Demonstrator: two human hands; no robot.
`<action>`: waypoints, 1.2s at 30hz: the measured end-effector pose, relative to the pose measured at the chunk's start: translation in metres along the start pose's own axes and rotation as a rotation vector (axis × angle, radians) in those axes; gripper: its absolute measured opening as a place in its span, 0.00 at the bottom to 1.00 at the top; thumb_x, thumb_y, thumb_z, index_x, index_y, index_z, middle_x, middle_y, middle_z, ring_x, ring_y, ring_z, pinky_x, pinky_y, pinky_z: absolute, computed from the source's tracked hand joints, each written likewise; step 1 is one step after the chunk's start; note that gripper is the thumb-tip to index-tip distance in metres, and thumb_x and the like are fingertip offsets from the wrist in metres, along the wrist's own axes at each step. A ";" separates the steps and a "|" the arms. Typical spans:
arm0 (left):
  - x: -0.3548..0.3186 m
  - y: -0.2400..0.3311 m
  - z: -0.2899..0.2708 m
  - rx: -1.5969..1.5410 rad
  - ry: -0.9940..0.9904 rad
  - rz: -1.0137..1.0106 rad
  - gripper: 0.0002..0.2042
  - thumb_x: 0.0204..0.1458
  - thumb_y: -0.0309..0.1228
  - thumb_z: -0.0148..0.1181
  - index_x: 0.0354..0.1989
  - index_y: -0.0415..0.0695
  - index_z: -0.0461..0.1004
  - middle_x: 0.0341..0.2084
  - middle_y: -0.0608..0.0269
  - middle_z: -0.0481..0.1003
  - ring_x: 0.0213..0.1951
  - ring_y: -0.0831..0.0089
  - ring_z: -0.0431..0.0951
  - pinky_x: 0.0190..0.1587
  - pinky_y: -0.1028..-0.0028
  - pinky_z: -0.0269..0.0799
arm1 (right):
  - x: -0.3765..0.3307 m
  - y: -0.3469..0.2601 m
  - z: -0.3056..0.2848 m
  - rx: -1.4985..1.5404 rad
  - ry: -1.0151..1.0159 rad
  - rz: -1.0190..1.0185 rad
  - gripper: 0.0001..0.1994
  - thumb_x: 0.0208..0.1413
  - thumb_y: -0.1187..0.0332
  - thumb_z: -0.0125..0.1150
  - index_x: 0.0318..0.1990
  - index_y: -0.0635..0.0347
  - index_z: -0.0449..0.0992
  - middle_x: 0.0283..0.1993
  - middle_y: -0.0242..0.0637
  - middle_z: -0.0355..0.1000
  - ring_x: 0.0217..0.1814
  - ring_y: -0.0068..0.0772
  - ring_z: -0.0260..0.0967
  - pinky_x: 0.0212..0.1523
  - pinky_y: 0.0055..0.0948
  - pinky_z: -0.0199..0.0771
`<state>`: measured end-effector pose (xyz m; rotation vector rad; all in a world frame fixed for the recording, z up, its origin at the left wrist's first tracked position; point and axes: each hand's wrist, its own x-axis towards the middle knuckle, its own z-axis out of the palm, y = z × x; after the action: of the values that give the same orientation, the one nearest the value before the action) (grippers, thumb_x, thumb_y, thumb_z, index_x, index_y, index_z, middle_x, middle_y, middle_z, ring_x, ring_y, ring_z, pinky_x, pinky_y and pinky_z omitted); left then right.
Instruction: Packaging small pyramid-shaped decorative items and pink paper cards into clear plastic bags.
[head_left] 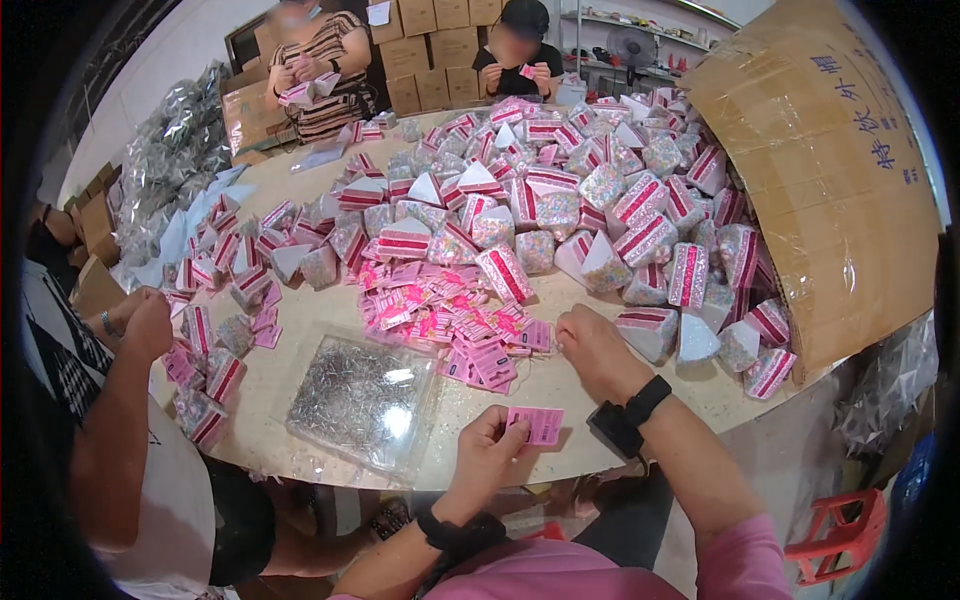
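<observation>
A small pink card [536,424] is pinched in the left hand [487,455], fingers closed on it, just above the counter [300,330] edge. The right hand [592,347] is rested, fingers curled, beside a loose pile of pink cards [455,315]. A clear bag of pins [362,400] lies left; wedge-shaped pink-striped boxes [600,220] are heaped beyond.

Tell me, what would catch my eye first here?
The great heap of pink-striped wedge packets spread over the round table. Nearer, a pile of pink cards lies beside a clear bag of pins. The left hand holds one pink card; the right hand rests by the pile.
</observation>
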<state>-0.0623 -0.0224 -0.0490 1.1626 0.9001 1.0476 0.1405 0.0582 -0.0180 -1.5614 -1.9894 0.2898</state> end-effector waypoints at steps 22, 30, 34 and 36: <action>-0.003 -0.005 0.001 -0.017 0.012 0.004 0.05 0.56 0.28 0.55 0.33 0.39 0.73 0.22 0.75 0.69 0.24 0.89 0.63 0.26 0.84 0.60 | 0.004 0.006 -0.015 0.798 -0.223 0.423 0.03 0.50 0.75 0.52 0.28 0.65 0.72 0.20 0.31 0.68 0.19 0.19 0.64 0.19 0.21 0.63; -0.001 -0.002 0.001 -0.047 0.000 0.003 0.05 0.56 0.28 0.55 0.33 0.39 0.73 0.23 0.74 0.70 0.25 0.88 0.64 0.27 0.84 0.61 | -0.006 0.009 -0.019 1.118 -0.212 0.570 0.08 0.53 0.77 0.52 0.40 0.67 0.74 0.27 0.32 0.72 0.22 0.15 0.66 0.20 0.16 0.64; -0.002 0.001 0.000 -0.076 -0.011 -0.004 0.06 0.56 0.29 0.55 0.33 0.39 0.73 0.23 0.73 0.71 0.25 0.88 0.65 0.27 0.83 0.63 | -0.013 0.011 -0.019 1.232 -0.238 0.568 0.09 0.55 0.78 0.49 0.41 0.65 0.75 0.26 0.30 0.70 0.23 0.14 0.64 0.23 0.14 0.64; -0.003 0.004 0.001 -0.064 -0.003 0.003 0.06 0.57 0.29 0.55 0.33 0.39 0.73 0.23 0.72 0.71 0.25 0.88 0.66 0.27 0.83 0.63 | -0.015 0.012 -0.020 1.210 -0.245 0.534 0.09 0.55 0.78 0.49 0.41 0.65 0.74 0.25 0.29 0.68 0.23 0.14 0.62 0.24 0.14 0.63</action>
<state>-0.0625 -0.0254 -0.0445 1.1115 0.8571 1.0695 0.1638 0.0436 -0.0127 -1.1545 -1.0195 1.5920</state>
